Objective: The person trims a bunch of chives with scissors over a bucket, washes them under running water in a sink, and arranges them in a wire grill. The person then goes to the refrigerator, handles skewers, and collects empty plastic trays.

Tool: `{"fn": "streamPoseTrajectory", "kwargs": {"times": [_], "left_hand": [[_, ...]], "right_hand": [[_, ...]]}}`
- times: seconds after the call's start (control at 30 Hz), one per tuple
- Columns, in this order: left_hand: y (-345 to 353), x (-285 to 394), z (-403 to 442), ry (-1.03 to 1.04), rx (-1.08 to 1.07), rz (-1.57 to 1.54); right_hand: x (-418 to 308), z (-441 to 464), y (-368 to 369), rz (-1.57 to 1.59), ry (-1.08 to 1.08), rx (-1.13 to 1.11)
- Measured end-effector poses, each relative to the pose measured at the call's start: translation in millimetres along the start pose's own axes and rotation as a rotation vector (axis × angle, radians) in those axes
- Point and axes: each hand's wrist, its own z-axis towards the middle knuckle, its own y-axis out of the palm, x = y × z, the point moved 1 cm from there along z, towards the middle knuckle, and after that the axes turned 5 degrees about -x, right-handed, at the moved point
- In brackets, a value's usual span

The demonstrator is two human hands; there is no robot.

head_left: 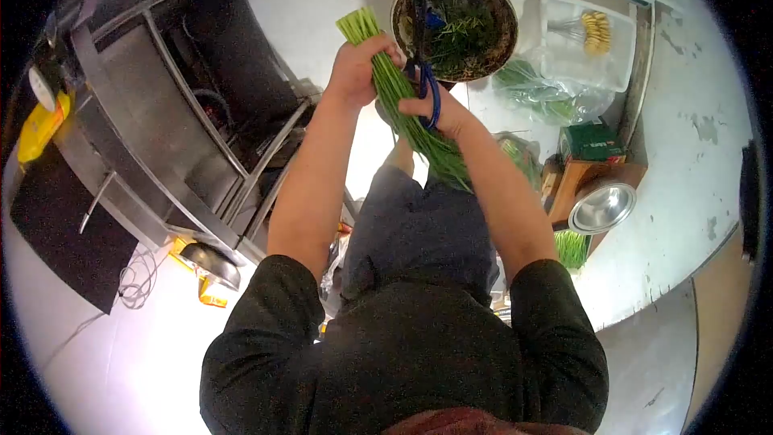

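A long bunch of green chives slants from upper left to lower right in front of my body. My left hand is wrapped round it near the pale, evenly cut ends. In my right hand is a pair of scissors with blue handles, fingers in the loops. Their dark blades point up, over the edge of a round, stained bin; whether they are parted I cannot tell. Inside the bin lie green trimmings and a small blue piece. The chives' loose ends hang past my right wrist, over my lap.
To the right are a white tray with a whisk-like tool, a clear bag of greens, a green box and a metal bowl. Steel equipment stands at left. More greens are low on the right.
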Motion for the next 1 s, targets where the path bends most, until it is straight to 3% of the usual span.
{"fn": "streamPoseTrajectory", "kwargs": {"times": [0.07,0.13,0.37,0.53,0.77,0.9,1.0], "left_hand": [[-10.3,0.8,8.8,-0.007,0.033,-0.004],[-13.1,0.7,10.5,0.007,0.05,-0.028],[-20.7,-11.0,10.0,-0.076,-0.144,-0.16],[-13.0,-18.3,14.3,-0.074,-0.093,-0.121],[-29.7,-23.7,21.6,-0.005,-0.194,-0.246],[-17.7,-13.8,9.1,0.15,-0.249,-0.296],[-14.1,-24.3,2.6,0.171,-0.398,-0.493]], "right_hand": [[4.3,-10.8,6.6,-0.01,0.057,-0.057],[-20.5,-28.6,24.1,0.204,0.152,-0.113],[-36.6,-58.8,35.0,0.394,0.17,-0.125],[-24.0,-65.4,34.1,0.528,0.237,-0.126],[-34.4,-61.7,23.7,0.182,0.169,-0.092],[-71.9,-65.4,26.0,-0.119,0.165,-0.051],[-70.9,-62.2,17.9,-0.189,0.074,0.032]]}}
